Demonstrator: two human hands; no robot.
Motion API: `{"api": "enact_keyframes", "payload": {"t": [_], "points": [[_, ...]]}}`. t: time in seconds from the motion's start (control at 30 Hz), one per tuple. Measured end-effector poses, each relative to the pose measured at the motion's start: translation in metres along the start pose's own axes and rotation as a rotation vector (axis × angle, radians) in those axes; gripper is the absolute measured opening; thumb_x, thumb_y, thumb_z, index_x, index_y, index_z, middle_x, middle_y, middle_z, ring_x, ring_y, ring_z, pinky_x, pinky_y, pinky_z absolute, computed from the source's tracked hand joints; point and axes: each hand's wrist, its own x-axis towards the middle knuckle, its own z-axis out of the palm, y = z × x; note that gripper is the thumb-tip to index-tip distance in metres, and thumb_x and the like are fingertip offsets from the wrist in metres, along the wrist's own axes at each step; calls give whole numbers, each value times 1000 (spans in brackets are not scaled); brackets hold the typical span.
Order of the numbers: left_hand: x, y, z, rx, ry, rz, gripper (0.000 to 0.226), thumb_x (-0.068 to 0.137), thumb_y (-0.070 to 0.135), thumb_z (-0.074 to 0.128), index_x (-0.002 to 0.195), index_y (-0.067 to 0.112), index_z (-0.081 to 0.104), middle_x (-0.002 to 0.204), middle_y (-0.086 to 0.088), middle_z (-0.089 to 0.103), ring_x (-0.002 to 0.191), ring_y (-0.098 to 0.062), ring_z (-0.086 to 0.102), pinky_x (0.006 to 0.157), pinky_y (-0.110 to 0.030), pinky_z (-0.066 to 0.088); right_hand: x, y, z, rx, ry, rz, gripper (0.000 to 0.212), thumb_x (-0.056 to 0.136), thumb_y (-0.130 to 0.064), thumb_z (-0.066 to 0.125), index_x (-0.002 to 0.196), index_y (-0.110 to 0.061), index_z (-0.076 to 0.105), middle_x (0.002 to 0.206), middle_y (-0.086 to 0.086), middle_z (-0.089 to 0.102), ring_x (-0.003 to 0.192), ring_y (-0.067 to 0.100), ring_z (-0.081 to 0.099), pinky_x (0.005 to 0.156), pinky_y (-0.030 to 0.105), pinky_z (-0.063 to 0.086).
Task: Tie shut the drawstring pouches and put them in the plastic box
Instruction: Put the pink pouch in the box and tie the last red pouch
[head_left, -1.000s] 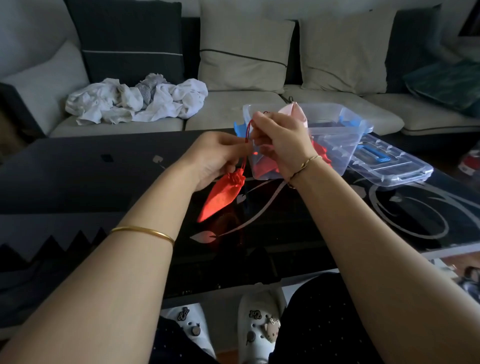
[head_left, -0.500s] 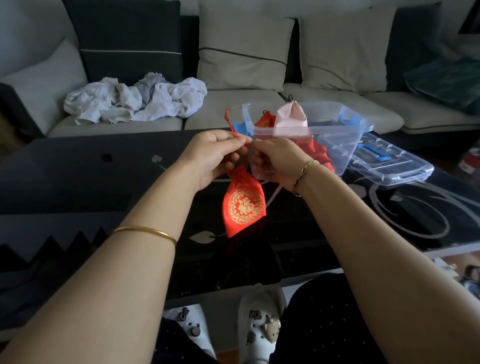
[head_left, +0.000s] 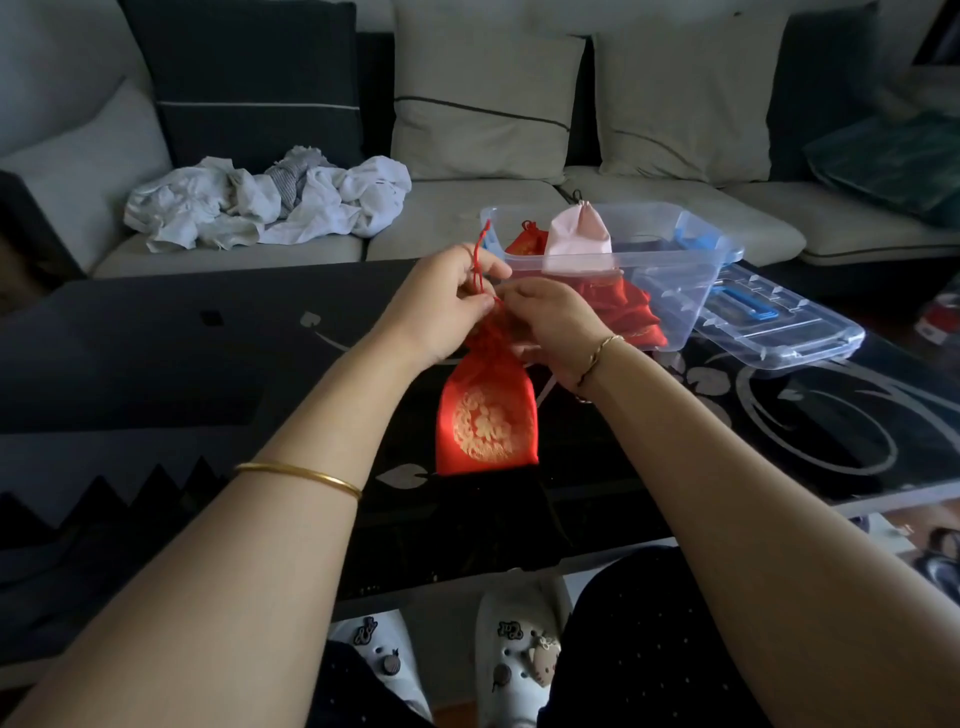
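Note:
A red drawstring pouch (head_left: 485, 415) with a gold emblem hangs over the black table, its neck gathered between my hands. My left hand (head_left: 447, 301) pinches the red cord, whose loose end sticks up above the fingers. My right hand (head_left: 545, 322) pinches the cord at the pouch's neck, right beside the left. Just behind them stands the clear plastic box (head_left: 696, 260). It holds a pink pouch (head_left: 576, 239) upright and red pouches (head_left: 631, 317) lying inside.
The box's clear lid (head_left: 779, 332) with a blue clip lies on the table to the right of the box. A pile of white clothes (head_left: 270, 202) sits on the sofa behind. The glass table's (head_left: 779, 441) front edge runs above my knees and white shoes.
My hands came together and dropped slightly in front of the box. The red pouch turned to show its gold emblem and now hangs straight down, its cord end sticking up from my left hand.

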Motion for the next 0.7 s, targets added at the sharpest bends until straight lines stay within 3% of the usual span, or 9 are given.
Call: {"api": "enact_keyframes", "payload": {"t": [0.17,0.33,0.47,0.6,0.7], "points": [[-3,-9,6,210,156,171,30,86,0,56,112,15,62,89,-1,66,84,-15,62,82,-31,50,-3,2,3,185,-131,151,19,91,-10,51,76,-8,62,70,8,57,64,19,51,61,30,42],[-6,-12,5,267,291,273,32,83,0,58,111,15,64,87,3,69,86,-15,63,79,-36,50,-4,-2,1,353,-261,254,16,91,-11,50,80,-5,61,76,10,60,73,21,56,88,39,47],[-4,-12,4,168,309,223,30,82,5,65,111,16,66,84,7,70,87,-11,64,84,-28,49,-2,-3,-2,423,-214,274,20,91,-11,42,80,-7,58,67,7,64,67,19,56,70,30,47],[-5,-9,2,72,268,151,24,85,8,65,107,14,69,88,4,70,82,-3,62,77,-3,42,3,-1,-4,473,-102,275,28,94,-17,37,68,-13,47,64,5,63,55,16,54,55,25,39],[-5,-9,-1,50,227,63,18,89,12,62,104,13,72,93,5,69,84,0,62,76,0,41,3,0,-7,430,-22,227,32,97,-21,38,67,-15,46,60,0,63,50,12,61,59,27,44]]}}
